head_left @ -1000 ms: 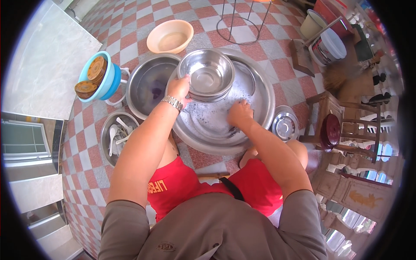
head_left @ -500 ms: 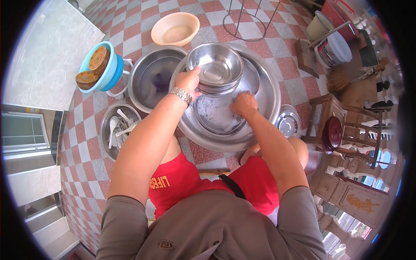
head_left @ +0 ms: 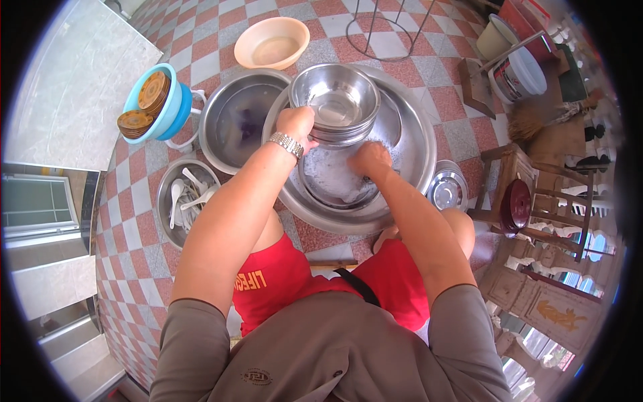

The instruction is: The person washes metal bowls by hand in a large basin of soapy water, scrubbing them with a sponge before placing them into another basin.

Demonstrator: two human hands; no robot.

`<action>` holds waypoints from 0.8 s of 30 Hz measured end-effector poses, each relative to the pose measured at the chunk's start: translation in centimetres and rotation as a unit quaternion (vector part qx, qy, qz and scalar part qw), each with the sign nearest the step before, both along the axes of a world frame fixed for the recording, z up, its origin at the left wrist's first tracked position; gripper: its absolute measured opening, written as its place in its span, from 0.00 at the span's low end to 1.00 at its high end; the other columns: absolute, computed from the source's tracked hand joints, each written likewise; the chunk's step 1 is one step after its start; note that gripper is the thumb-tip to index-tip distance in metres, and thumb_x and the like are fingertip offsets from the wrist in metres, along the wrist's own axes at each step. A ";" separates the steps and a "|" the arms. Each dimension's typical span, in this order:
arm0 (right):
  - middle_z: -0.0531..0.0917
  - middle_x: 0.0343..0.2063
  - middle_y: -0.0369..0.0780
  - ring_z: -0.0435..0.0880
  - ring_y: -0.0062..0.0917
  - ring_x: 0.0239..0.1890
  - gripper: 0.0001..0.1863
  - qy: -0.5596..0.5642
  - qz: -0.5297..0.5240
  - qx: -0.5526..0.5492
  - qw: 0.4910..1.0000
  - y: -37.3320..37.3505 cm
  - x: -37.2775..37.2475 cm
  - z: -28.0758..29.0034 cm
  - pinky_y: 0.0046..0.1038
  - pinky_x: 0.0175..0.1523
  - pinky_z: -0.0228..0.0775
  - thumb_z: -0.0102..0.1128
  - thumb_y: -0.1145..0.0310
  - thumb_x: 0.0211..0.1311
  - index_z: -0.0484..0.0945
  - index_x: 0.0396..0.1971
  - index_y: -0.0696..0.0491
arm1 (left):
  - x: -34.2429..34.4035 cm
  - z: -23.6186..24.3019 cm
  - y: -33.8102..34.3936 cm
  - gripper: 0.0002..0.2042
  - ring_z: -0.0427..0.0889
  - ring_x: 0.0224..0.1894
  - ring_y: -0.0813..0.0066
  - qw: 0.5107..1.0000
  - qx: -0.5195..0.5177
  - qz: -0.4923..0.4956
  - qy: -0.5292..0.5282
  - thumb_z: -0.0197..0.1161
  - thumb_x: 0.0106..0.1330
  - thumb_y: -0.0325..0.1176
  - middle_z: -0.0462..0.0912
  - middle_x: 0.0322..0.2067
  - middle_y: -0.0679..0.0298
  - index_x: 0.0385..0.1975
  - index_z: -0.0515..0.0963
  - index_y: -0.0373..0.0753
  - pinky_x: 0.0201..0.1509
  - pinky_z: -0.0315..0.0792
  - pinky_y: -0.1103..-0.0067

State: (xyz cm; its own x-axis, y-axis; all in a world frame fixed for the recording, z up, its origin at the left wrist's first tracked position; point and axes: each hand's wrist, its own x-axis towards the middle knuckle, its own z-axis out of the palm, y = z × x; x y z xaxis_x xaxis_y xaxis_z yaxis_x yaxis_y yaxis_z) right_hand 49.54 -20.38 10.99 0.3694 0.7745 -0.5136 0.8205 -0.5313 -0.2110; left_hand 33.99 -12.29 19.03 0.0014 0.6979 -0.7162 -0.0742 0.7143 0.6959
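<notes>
My left hand (head_left: pixel 296 126), with a metal watch on the wrist, grips the near left side of a stack of stainless steel bowls (head_left: pixel 335 106). The stack leans over the far part of a wide steel basin (head_left: pixel 415 191). Inside the basin lies a large round metal tray (head_left: pixel 386 127), its surface wet and covered in suds. My right hand (head_left: pixel 372 161) is pressed down on this soapy surface with its fingers curled. It is slightly blurred, and whatever lies under the fingers is hidden.
Left stand a steel basin of cloudy water (head_left: pixel 224 137), a bowl of white spoons (head_left: pixel 164 201) and a blue tub (head_left: pixel 153 130) of brown plates. Beyond is a peach basin (head_left: pixel 258 59). Right are metal lids (head_left: pixel 447 189), a wooden stool (head_left: pixel 499 171) and a white bucket (head_left: pixel 519 79).
My right hand has slid slightly left across the suds. My left hand and the bowl stack have shifted only a little, while the view moved slightly.
</notes>
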 end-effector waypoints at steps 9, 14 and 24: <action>0.80 0.54 0.50 0.77 0.39 0.60 0.25 0.006 0.016 -0.041 0.999 1.0 -0.2 -1.3 0.33 0.63 0.69 0.59 0.60 0.54 0.81 0.50 0.59 | 0.0 0.2 0.2 0.16 0.75 0.49 0.52 1.000 -0.015 0.008 -0.005 0.56 0.63 0.28 0.73 0.48 0.51 0.51 0.71 0.32 0.56 0.70 0.45; 0.83 0.50 0.50 0.82 0.36 0.55 0.21 0.023 0.135 -0.055 0.989 0.3 -1.6 0.2 0.31 0.60 0.73 0.57 0.62 0.56 0.83 0.47 0.56 | -0.3 0.5 0.3 0.16 0.77 0.48 0.51 0.999 -0.028 0.000 -0.022 0.54 0.63 0.27 0.75 0.45 0.51 0.51 0.70 0.32 0.58 0.69 0.45; 0.86 0.35 0.45 0.85 0.34 0.39 0.23 0.323 -0.078 -0.108 0.937 0.0 2.3 -5.6 0.36 0.44 0.76 0.66 0.60 0.51 0.82 0.43 0.62 | -0.7 0.7 0.7 0.19 0.76 0.53 0.45 0.997 -0.044 0.018 -0.069 0.53 0.61 0.25 0.73 0.51 0.45 0.53 0.69 0.31 0.57 0.68 0.44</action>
State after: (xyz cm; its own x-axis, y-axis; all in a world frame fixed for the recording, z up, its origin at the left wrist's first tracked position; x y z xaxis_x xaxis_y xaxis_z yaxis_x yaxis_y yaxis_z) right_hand 51.87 -20.35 5.39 0.0282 0.5898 -0.8071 0.4683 -0.7211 -0.5106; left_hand 33.30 -11.55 19.71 0.0805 0.6343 -0.7689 -0.1907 0.7669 0.6128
